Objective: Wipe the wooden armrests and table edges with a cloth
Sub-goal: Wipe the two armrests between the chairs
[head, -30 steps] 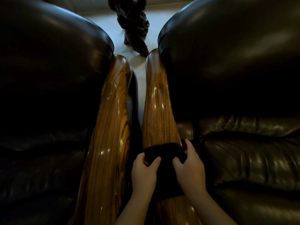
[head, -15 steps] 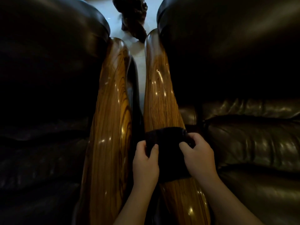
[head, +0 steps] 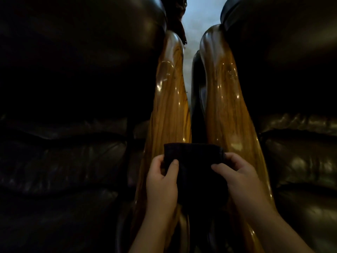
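Two glossy wooden armrests run side by side away from me: the left armrest [head: 168,106] and the right armrest [head: 225,106], with a narrow dark gap between them. A dark cloth [head: 193,165] is stretched between my hands and hangs over that gap, overlapping the inner edges of both armrests. My left hand [head: 161,181] pinches the cloth's left edge with thumb on top. My right hand [head: 238,174] grips its right edge beside the right armrest.
A dark leather seat [head: 73,152] flanks the left armrest and another leather seat [head: 300,161] flanks the right one, each with a bulging backrest. Beyond the armrests lie a pale floor [head: 198,24] and a dark carved wooden object [head: 180,21].
The cloth has come off the right armrest and now sits over the gap between the two armrests. My view has shifted right, so both armrests appear more central.
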The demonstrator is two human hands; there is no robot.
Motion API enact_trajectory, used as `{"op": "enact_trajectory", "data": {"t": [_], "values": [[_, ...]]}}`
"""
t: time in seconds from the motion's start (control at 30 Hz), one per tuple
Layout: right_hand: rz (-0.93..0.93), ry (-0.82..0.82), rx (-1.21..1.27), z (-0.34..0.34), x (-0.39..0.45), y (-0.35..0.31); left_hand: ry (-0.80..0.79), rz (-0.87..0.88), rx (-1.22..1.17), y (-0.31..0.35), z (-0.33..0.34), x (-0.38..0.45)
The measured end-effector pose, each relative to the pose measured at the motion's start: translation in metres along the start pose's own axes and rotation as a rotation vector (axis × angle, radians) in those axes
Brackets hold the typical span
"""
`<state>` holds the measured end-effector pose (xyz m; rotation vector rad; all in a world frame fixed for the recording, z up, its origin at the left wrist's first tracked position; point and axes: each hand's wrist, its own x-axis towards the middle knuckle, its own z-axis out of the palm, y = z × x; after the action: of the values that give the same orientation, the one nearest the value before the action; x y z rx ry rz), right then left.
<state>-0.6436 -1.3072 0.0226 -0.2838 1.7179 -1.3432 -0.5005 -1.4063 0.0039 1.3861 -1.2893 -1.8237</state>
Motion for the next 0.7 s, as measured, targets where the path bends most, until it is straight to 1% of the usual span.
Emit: {"op": "enact_trajectory", "data": {"t": [0.1, 0.17, 0.2, 0.27, 0.3, 0.37, 0.47, 0.7], "values": [[0.003, 0.053, -0.006, 0.036, -0.007, 0.006, -0.035, -0.035, 0.048, -0.006, -0.037, 0.012], [0.035, 0.09, 0.005, 0.06, -0.01, 0.012, -0.061, -0.025, 0.166, -0.011, -0.057, 0.019], [0.051, 0.113, 0.01, 0.072, -0.012, 0.015, -0.058, 0.03, 0.299, -0.015, -0.065, 0.023], [0.072, 0.166, 0.013, 0.092, -0.012, 0.023, 0.004, 0.185, 0.591, -0.021, -0.078, 0.03], [0.073, 0.194, 0.011, 0.101, -0.011, 0.027, 0.045, 0.248, 0.681, -0.022, -0.083, 0.033], [0.053, 0.246, -0.019, 0.113, -0.009, 0.036, 0.105, 0.321, 0.775, -0.025, -0.088, 0.035], [-0.003, 0.296, -0.094, 0.12, -0.003, 0.045, 0.156, 0.386, 0.841, -0.03, -0.091, 0.04], [-0.149, 0.36, -0.281, 0.117, 0.025, 0.048, 0.208, 0.362, 0.777, -0.043, -0.079, 0.058]]}}
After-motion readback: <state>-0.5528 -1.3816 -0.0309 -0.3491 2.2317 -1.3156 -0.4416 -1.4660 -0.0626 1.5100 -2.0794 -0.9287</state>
